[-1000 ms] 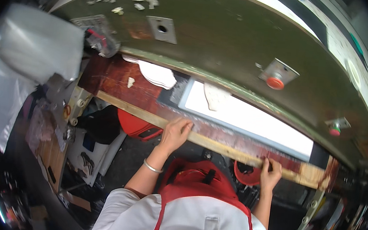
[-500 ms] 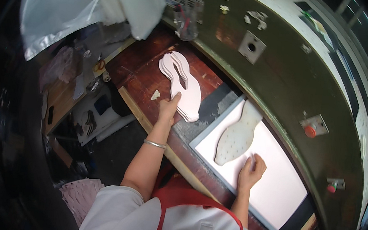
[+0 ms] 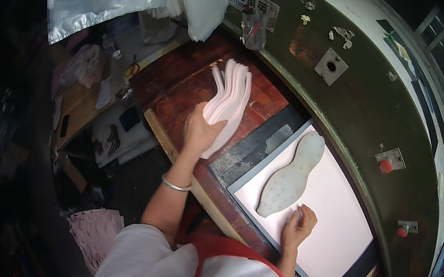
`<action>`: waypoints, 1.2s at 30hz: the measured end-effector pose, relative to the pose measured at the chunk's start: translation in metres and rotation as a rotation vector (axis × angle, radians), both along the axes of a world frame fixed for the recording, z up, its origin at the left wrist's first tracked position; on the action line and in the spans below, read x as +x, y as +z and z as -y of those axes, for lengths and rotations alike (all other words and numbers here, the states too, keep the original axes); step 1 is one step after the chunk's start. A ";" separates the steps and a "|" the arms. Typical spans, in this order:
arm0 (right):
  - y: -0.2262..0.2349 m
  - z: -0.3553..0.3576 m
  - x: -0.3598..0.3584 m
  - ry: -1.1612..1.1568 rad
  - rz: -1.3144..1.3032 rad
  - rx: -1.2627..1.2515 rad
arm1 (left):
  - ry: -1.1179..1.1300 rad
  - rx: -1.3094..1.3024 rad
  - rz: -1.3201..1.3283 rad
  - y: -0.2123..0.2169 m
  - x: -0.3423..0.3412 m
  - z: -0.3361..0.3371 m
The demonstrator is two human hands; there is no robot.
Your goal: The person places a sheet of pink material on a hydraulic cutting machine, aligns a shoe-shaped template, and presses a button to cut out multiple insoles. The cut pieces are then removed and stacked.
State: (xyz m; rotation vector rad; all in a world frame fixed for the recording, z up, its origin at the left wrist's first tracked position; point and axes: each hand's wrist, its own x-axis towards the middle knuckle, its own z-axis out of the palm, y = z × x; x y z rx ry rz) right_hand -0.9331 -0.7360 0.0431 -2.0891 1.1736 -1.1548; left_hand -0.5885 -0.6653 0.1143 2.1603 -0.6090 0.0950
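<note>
Left hand (image 3: pixel 204 131): grips 1 bent stack of thin, pale pink sheets (image 3: pixel 232 93) over the dark red wooden table (image 3: pixel 168 81).
Right hand (image 3: pixel 299 228): fingers curled; cannot tell if holding anything.
Nearer hand: right, just beside the flat, grey-white, dotted plate (image 3: pixel 291 175).
Plate's spot: up-left from it, on the pale pink rectangular pad (image 3: pixel 339 221).
Plate's long way: bottom left to top right.

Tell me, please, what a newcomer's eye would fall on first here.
Probably the stack of pale pink pieces, gripped by the left hand over the dark red wooden surface. Next comes the gray-white, double-lobed piece lying on the pale sheet, with the right hand near its lower end. Beyond, a red button stands out on the green machine.
</note>
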 end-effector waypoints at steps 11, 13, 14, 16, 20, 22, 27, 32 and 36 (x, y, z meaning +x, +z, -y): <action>-0.014 -0.008 0.004 -0.063 -0.104 -0.062 | -0.206 0.499 0.139 0.004 -0.001 -0.035; -0.010 -0.010 0.004 -0.074 -0.084 -0.030 | -0.266 0.485 0.103 0.010 0.011 -0.037; -0.007 -0.010 0.004 -0.083 -0.061 0.011 | -0.300 0.476 0.081 0.015 0.016 -0.039; 0.005 -0.008 0.009 -0.077 -0.040 0.032 | -0.348 0.480 0.135 0.027 0.019 -0.047; 0.051 -0.007 0.047 0.105 -0.073 -0.117 | -0.424 0.530 0.225 0.063 0.008 -0.077; 0.079 -0.016 0.089 0.294 -0.051 -0.243 | -0.432 0.501 0.263 0.082 -0.004 -0.098; 0.111 -0.073 0.189 0.900 -0.068 -0.432 | -0.541 0.390 0.483 0.110 -0.044 -0.153; 0.083 -0.131 0.221 1.348 0.251 0.030 | -0.415 0.785 0.688 0.131 -0.081 -0.194; 0.089 -0.161 0.243 1.247 0.336 0.433 | -0.044 0.264 1.144 0.159 -0.087 -0.230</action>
